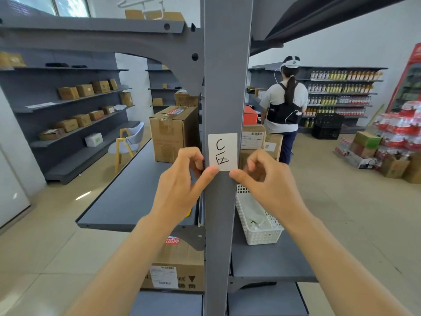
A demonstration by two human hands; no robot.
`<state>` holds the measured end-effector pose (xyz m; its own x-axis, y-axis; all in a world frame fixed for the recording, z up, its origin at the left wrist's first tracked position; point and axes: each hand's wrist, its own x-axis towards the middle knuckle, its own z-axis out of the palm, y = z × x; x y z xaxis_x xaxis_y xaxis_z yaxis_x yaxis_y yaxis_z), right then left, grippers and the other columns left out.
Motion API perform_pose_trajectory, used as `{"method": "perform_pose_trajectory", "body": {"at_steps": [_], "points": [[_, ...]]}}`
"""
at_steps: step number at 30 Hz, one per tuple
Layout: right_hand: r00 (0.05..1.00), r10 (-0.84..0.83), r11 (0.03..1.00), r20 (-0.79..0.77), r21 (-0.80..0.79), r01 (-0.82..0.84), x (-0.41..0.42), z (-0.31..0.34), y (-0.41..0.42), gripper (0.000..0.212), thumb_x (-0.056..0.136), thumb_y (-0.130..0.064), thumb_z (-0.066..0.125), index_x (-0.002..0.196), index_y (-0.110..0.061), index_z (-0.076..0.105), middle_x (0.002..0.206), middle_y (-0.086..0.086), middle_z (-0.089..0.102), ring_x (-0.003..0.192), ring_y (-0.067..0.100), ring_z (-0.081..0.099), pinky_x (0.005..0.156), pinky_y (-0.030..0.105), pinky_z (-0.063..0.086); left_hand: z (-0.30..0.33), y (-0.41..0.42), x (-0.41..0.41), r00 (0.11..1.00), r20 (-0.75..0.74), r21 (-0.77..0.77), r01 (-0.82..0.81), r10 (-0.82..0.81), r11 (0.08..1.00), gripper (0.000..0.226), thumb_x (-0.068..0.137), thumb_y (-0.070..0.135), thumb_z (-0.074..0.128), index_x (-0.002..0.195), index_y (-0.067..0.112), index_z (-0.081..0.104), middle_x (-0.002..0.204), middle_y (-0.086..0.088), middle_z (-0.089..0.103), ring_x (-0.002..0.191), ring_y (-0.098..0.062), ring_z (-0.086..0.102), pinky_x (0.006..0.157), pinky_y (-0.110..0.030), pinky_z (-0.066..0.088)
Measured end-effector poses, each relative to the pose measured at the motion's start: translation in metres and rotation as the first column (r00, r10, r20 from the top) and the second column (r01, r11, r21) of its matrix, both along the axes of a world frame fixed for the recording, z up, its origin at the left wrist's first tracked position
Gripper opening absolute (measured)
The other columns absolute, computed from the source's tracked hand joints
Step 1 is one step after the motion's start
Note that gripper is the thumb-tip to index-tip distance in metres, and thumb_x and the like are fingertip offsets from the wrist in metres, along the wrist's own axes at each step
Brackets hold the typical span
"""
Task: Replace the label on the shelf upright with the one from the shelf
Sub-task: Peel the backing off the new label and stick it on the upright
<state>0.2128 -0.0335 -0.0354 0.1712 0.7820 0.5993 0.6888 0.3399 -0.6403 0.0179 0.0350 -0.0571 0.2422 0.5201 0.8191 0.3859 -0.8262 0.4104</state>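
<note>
The left hand [182, 179] is pressing its thumb against the lower left corner of the white label [222, 152] on the grey shelf upright [225, 87], its other fingers [193, 156] curled together just left of the card. The right hand [262, 176] is setting its thumb tip at the lower right corner, fingers curled, nothing pinched. The card is sitting just above both thumbs, so uneven pulling risks tearing or creasing it, or dropping it toward the white basket [257, 224] below the right fingers.
</note>
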Motion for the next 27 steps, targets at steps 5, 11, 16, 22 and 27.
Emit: {"method": "perform_pose_trajectory", "body": {"at_steps": [5, 11, 16, 22, 27], "points": [[0.995, -0.024, 1.000, 0.097, -0.005, 0.025, -0.005, 0.011, -0.007, 0.039, 0.076, -0.053, 0.080, 0.078, -0.034, 0.047, 0.070, -0.008, 0.067, 0.061, 0.008, 0.060, 0.062, 0.033, 0.053, 0.011, -0.005, -0.007, 1.000, -0.012, 0.090, 0.015, -0.014, 0.996, 0.036, 0.087, 0.049, 0.062, 0.106, 0.031, 0.038, 0.094, 0.018, 0.052, 0.082, 0.002, 0.060, 0.062, -0.015, 0.054], [1.000, 0.018, 0.985, 0.009, 0.171, -0.019, -0.024, 0.063, -0.001, 0.040, 0.081, -0.059, 0.072, 0.081, -0.027, 0.048, 0.077, 0.003, 0.068, 0.075, 0.024, 0.071, 0.066, 0.050, 0.059, 0.074, -0.009, 0.004, 0.973, 0.207, 0.074, 0.091, -0.104, 0.993, 0.036, 0.092, 0.033, 0.069, 0.110, 0.022, 0.039, 0.088, -0.001, 0.056, 0.074, -0.019, 0.064, 0.065, -0.041, 0.056], [0.997, -0.043, 0.990, 0.056, 0.134, 0.035, -0.015, 0.071, 0.004, 0.038, 0.081, -0.054, 0.076, 0.077, -0.034, 0.043, 0.078, -0.001, 0.072, 0.076, 0.018, 0.073, 0.068, 0.048, 0.060, 0.072, 0.004, -0.001, 0.999, 0.003, 0.151, 0.036, -0.037, 0.988, 0.029, 0.097, 0.035, 0.059, 0.113, 0.027, 0.036, 0.092, 0.003, 0.055, 0.080, -0.014, 0.069, 0.058, -0.034, 0.058], [0.999, -0.024, 0.993, 0.044, 0.114, 0.019, -0.013, 0.052, 0.004, 0.039, 0.085, -0.052, 0.074, 0.080, -0.025, 0.046, 0.073, 0.001, 0.071, 0.067, 0.014, 0.071, 0.057, 0.036, 0.054, 0.050, 0.006, -0.003, 0.999, -0.045, 0.157, 0.036, -0.030, 0.987, 0.029, 0.097, 0.037, 0.057, 0.113, 0.026, 0.035, 0.093, -0.001, 0.058, 0.074, -0.003, 0.064, 0.057, -0.015, 0.051], [0.990, -0.082, 0.996, 0.118, 0.045, 0.077, -0.016, 0.026, -0.002, 0.043, 0.081, -0.061, 0.072, 0.080, -0.028, 0.044, 0.069, -0.005, 0.068, 0.060, 0.012, 0.062, 0.063, 0.040, 0.055, 0.017, 0.003, -0.006, 0.990, -0.139, 0.156, 0.036, -0.014, 0.987, 0.033, 0.095, 0.041, 0.056, 0.114, 0.023, 0.036, 0.096, 0.012, 0.043, 0.077, 0.009, 0.054, 0.063, -0.003, 0.042]]}}
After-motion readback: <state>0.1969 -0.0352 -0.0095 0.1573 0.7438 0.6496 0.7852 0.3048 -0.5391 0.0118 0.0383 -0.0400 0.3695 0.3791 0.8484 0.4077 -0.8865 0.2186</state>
